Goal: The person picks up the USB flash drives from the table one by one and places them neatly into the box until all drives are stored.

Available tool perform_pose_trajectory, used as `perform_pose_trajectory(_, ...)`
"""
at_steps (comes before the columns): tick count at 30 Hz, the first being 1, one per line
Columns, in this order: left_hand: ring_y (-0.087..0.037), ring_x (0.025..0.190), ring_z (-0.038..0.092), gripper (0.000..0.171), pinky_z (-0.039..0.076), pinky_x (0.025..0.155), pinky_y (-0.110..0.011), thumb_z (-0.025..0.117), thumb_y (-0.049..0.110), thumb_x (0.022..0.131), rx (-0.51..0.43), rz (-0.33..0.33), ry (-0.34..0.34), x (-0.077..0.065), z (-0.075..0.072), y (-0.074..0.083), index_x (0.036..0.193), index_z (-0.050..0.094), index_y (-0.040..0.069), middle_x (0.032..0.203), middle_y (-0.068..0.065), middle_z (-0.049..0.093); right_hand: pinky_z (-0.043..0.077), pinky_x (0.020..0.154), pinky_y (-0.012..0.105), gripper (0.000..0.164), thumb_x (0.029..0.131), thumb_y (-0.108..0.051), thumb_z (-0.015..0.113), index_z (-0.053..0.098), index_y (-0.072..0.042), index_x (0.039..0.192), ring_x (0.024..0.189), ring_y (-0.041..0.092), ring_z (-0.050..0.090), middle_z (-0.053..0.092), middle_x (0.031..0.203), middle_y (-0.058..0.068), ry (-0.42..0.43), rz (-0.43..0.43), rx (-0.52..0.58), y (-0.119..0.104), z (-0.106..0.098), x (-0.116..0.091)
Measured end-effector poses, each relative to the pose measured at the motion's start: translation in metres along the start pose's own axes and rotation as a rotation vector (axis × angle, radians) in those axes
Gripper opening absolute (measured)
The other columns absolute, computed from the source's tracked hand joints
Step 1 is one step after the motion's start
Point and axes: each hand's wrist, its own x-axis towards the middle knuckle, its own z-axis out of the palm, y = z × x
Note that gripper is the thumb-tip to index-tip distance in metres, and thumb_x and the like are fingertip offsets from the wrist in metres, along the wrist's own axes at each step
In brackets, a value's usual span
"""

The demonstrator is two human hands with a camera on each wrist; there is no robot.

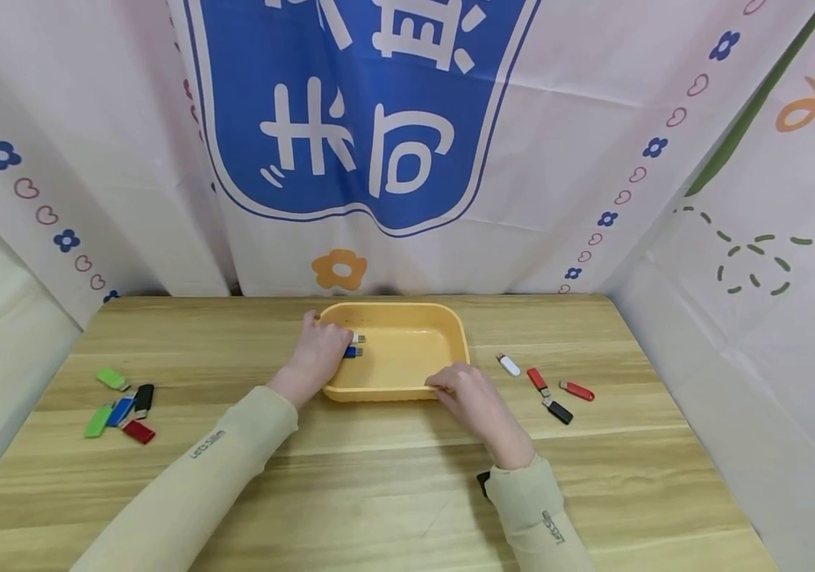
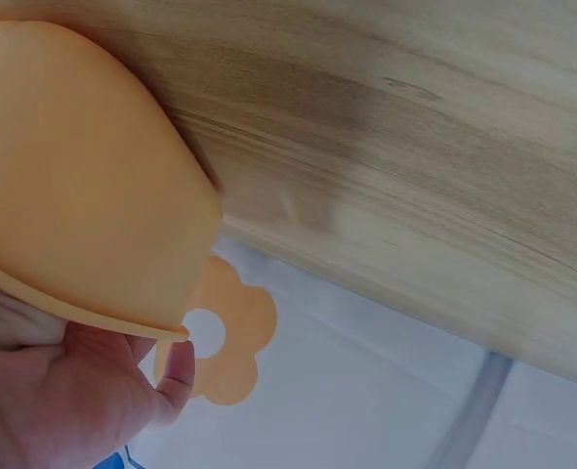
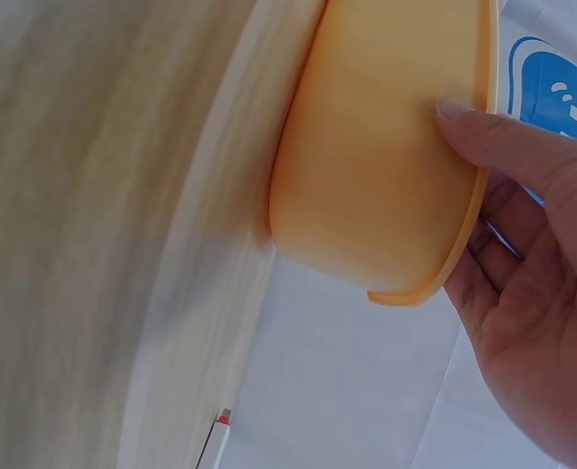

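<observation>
Near the back of the wooden table lies a yellow tray (image 1: 396,392). My left hand (image 1: 314,353) is at its left end, with fingers inside the wall and one digit at the rim's far corner, appearing to grip the rim. Beside those fingers, a white USB stick (image 1: 359,338) and a blue USB stick (image 1: 353,352) show inside the tray, partly hidden. At the front right corner my right hand (image 1: 468,393) pinches the rim. The right wrist view shows its thumb (image 3: 469,127) on the tray's outer wall and the other fingers behind it.
Green, blue, black and dark red USB sticks (image 1: 139,431) lie at the left. On the right are a white USB stick (image 1: 508,365), red ones (image 1: 577,390) and a black one (image 1: 558,411). A black object (image 1: 484,483) peeks out beside the right sleeve. Printed cloth (image 1: 522,262) hangs behind.
</observation>
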Motion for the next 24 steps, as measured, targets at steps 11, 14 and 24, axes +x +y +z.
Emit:
perform_pose_trajectory(11, -0.025, 0.083, 0.073, 0.015, 0.05, 0.096, -0.053, 0.072, -0.003, 0.085, -0.207, -0.004, 0.212, -0.008, -0.006, -0.005, 0.093, 0.075, 0.01, 0.093, -0.006, 0.077, 0.059, 0.079, 0.034, 0.009, 0.086, -0.008, 0.077, 0.08, -0.012, 0.093, 0.088, 0.017, 0.071, 0.078, 0.092, 0.002, -0.003, 0.006, -0.003, 0.0, 0.002, 0.001)
perform_pose_trajectory(14, -0.025, 0.082, 0.073, 0.009, 0.053, 0.09, -0.052, 0.074, 0.002, 0.087, -0.28, -0.002, 0.304, -0.015, -0.01, -0.005, 0.092, 0.075, 0.009, 0.091, -0.005, 0.077, 0.059, 0.08, 0.034, 0.009, 0.086, -0.008, 0.077, 0.08, -0.012, 0.093, 0.089, 0.017, 0.071, 0.078, 0.092, 0.002, -0.004, 0.005, -0.003, 0.0, 0.002, 0.0)
perform_pose_trajectory(24, -0.025, 0.082, 0.072, 0.006, 0.055, 0.09, -0.05, 0.078, 0.01, 0.086, -0.364, 0.016, 0.443, -0.04, -0.019, -0.005, 0.091, 0.074, 0.01, 0.088, -0.004, 0.076, 0.059, 0.08, 0.036, 0.01, 0.085, -0.005, 0.077, 0.08, -0.01, 0.094, 0.09, 0.019, 0.072, 0.078, 0.094, 0.004, 0.0, 0.023, 0.021, 0.0, 0.001, 0.0)
